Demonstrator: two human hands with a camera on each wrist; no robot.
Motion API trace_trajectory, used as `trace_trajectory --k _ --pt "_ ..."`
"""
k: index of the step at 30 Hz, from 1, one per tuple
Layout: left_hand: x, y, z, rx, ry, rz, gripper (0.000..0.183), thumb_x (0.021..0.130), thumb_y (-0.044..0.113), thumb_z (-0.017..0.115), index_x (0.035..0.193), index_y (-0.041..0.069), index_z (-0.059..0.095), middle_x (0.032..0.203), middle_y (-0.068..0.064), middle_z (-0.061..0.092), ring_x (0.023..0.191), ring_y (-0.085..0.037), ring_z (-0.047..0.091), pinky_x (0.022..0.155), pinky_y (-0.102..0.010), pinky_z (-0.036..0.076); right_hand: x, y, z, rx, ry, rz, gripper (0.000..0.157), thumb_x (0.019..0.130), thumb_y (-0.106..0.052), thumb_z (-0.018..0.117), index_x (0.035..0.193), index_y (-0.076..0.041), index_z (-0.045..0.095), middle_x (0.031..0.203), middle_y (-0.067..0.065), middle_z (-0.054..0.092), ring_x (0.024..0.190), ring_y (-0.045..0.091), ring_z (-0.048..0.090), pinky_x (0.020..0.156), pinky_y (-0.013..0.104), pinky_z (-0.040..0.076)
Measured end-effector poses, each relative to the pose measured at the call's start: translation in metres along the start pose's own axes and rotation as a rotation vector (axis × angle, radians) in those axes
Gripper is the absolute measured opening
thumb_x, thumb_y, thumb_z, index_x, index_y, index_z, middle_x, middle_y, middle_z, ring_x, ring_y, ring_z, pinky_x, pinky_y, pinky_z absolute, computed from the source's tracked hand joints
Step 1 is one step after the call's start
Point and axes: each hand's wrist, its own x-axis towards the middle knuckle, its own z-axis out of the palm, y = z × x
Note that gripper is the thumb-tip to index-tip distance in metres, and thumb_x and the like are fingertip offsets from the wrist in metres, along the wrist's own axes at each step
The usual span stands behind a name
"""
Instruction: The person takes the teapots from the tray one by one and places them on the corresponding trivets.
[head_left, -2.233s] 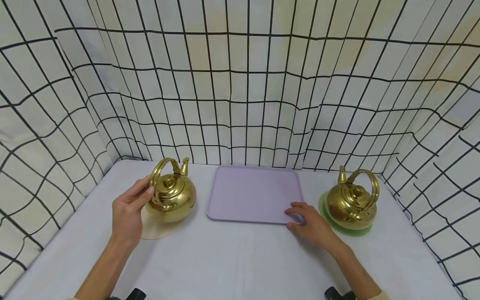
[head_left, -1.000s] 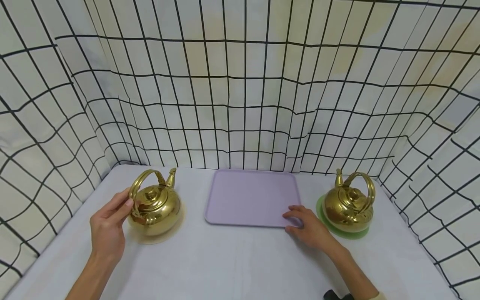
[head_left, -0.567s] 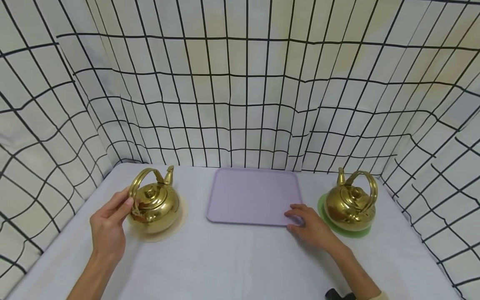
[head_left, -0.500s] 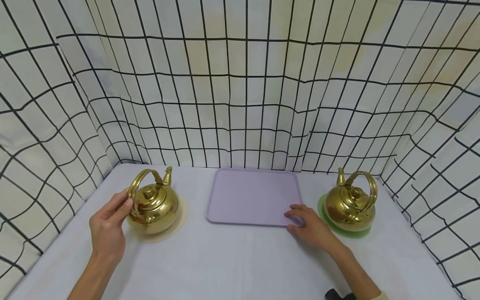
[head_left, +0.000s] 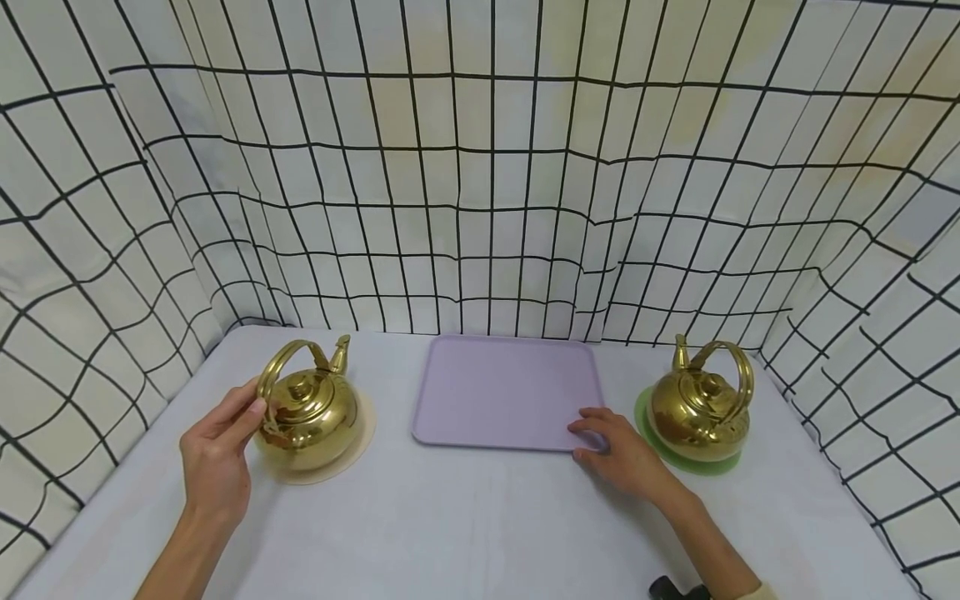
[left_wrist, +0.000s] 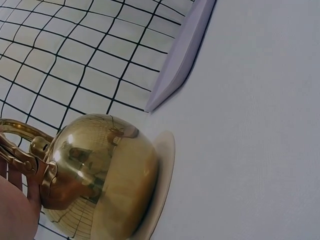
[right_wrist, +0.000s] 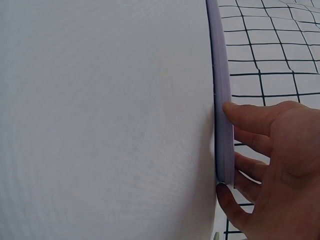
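Observation:
My left hand (head_left: pixel 217 458) pinches the arched handle of a shiny brass kettle (head_left: pixel 311 425) between thumb and fingers. The kettle stands upright over a round cream mat (head_left: pixel 363 437), whose right and near edges show. In the left wrist view, the kettle's base (left_wrist: pixel 120 200) sits close against the mat's rim (left_wrist: pixel 167 160). At the middle, my right hand (head_left: pixel 626 454) holds the near right corner of a lilac tray (head_left: pixel 502 392). Its thumb lies at the tray's front edge (right_wrist: pixel 222 55), and the other fingers reach over the corner; the corner itself is partly hidden.
A matching brass kettle (head_left: pixel 697 417) stands on a green round mat (head_left: pixel 718 467) to the right, near my right forearm. White cloth (head_left: pixel 450 533) covers the table. A white screen with black grid lines (head_left: pixel 480 183) encloses the back and both sides.
The left hand has brought its kettle leftward and nearer over the cream mat. Since about one second ago it has hardly shifted. The right hand and tray stay put.

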Motion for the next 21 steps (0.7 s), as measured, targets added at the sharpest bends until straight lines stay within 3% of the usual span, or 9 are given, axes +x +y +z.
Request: trace_trajectory --k 6,15,19,21 --pt "0.0000 -0.0003 -0.0002 0.003 0.002 0.014 0.032 0.098 -0.015 0.056 0.128 -0.012 0.067 0.097 -0.003 0.079 0.092 -0.011 0.068 0.084 -0.018 0.056 -0.0006 -0.0004 0.0007 0.000 -0.002 0.007 0.031 0.094 -0.016 0.076 0.124 -0.011 0.073 0.146 0.019 0.060 0.140 0.048 0.051 0.115 0.065 0.042" --pt "0.0010 -0.0017 -0.0045 -0.025 0.013 -0.003 0.030 0.099 -0.013 0.056 0.122 -0.006 0.073 0.098 -0.004 0.081 0.089 -0.011 0.073 0.085 -0.017 0.058 0.0019 -0.0024 0.0012 0.001 -0.015 0.042 0.032 0.094 -0.016 0.076 0.125 -0.012 0.072 0.149 0.018 0.059 0.143 0.048 0.049 0.116 0.065 0.041" --pt "-0.0002 -0.0018 -0.0043 0.048 0.032 0.007 0.028 0.099 -0.012 0.057 0.123 -0.007 0.071 0.100 -0.002 0.079 0.091 -0.011 0.071 0.086 -0.017 0.056 0.0019 -0.0029 0.0022 0.005 -0.022 0.047 0.032 0.094 -0.017 0.076 0.125 -0.012 0.073 0.149 0.018 0.059 0.143 0.047 0.049 0.116 0.065 0.041" --pt "-0.0008 -0.0007 -0.0029 0.127 0.040 0.043 0.029 0.098 -0.012 0.058 0.124 -0.009 0.069 0.100 -0.001 0.077 0.092 -0.011 0.070 0.084 -0.016 0.055 0.0019 -0.0031 0.0023 0.004 -0.023 0.043 0.031 0.094 -0.018 0.076 0.125 -0.012 0.073 0.148 0.019 0.059 0.142 0.048 0.050 0.116 0.065 0.041"
